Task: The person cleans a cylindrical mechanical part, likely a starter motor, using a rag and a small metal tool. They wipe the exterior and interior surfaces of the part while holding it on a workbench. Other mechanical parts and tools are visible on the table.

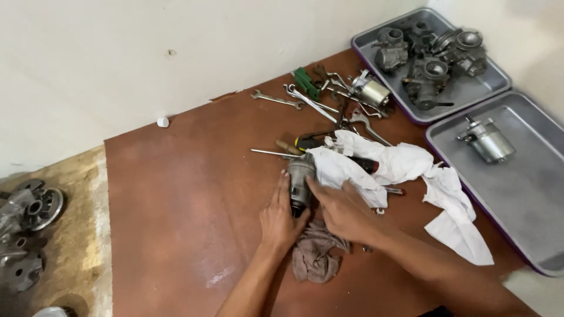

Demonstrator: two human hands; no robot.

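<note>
While a small grey motor [301,182] lies at the centre of the frame on a brown board [176,194], it is clasped from both sides: the left hand [281,217] is pressed against its left flank with fingers curled round the body, and the right hand [346,210] is laid over its right side, closed on the motor together with an edge of a white cloth [405,167]. The cloth is spread from the motor toward the lower right of the frame. A brownish rag [314,255] is bunched on the board just below the hands, partly under the left palm. Screwdrivers [294,147] are seen just above the motor, and a scatter of wrenches [305,100] lies further up, near a silver cylindrical part [373,91]. In the upper right, a grey tray [493,79] is filled with carburettors [432,67]; below it, a second tray [529,199] holds a single motor-like part [487,141]. At the left edge, dark metal gears [29,211] are piled on bare wood
</note>
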